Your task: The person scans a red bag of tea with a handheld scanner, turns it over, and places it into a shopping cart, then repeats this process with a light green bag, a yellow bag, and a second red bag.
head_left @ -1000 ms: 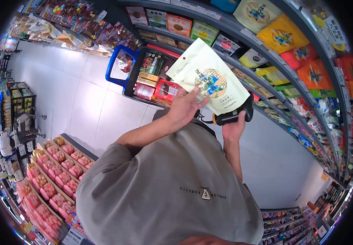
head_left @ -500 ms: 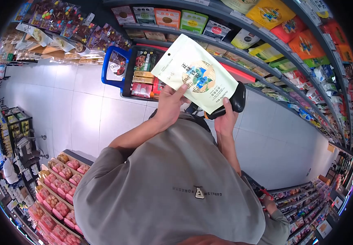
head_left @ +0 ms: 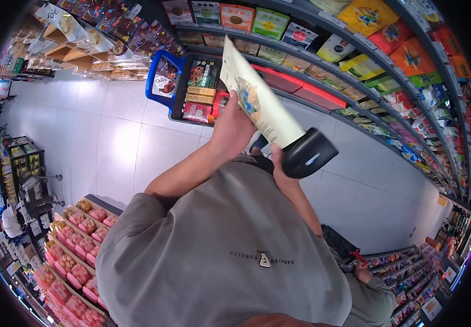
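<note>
A pale yellow-green stand-up food pouch point(head_left: 271, 111) with a printed picture is tilted so its face is seen at a steep slant. My left hand point(head_left: 234, 126) is closed on its near side, thumb on the printed face. At the pouch's lower end, my right hand point(head_left: 284, 170) is wrapped round a black rounded handheld device point(head_left: 311, 155), whose exact kind I cannot make out. The pouch's bottom edge meets the device, and the right thumb lies beside that edge. The right fingers are mostly hidden beneath the device.
Beyond my left hand stands a dark shopping basket point(head_left: 176, 111) with a blue handle point(head_left: 151, 82), holding several boxes and packets. Shelves of colourful pouches point(head_left: 271, 23) curve along the right. Pink packaged goods point(head_left: 74, 261) fill a lower-left display. Another person's hand point(head_left: 363, 274) shows lower right.
The pouch has turned from nearly face-on to a steep slant. The black device, earlier largely behind the pouch, now shows more fully and lower. Both hands still hold their places along the pouch.
</note>
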`<state>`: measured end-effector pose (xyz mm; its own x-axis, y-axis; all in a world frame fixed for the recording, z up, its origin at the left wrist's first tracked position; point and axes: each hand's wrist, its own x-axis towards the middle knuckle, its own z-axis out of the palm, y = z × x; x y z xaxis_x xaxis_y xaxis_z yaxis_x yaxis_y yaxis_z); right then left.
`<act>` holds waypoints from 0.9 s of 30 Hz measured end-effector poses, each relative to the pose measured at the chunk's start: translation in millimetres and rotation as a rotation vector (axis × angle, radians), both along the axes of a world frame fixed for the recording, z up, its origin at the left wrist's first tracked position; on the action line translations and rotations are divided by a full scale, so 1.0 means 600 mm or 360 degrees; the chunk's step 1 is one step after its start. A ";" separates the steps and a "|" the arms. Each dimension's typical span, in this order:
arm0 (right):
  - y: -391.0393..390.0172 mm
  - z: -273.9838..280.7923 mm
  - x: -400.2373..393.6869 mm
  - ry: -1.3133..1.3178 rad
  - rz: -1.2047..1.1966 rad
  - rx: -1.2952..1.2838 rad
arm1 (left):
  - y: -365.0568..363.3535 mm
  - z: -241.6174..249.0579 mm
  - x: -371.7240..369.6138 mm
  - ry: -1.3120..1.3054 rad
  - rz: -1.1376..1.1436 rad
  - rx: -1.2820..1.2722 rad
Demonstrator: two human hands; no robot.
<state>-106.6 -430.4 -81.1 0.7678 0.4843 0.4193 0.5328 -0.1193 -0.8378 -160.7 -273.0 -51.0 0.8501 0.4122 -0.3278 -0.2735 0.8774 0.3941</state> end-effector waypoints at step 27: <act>0.024 0.071 -0.077 -0.0562 0.0600 0.0132 | 0.020 -0.030 -0.098 -0.0865 -0.0569 -0.0472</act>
<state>-152.9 -416.2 -38.3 0.3514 0.6541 0.6699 0.7779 0.1941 -0.5977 -219.3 -261.1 -68.9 0.9914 0.0370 0.1256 -0.0391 0.9991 0.0146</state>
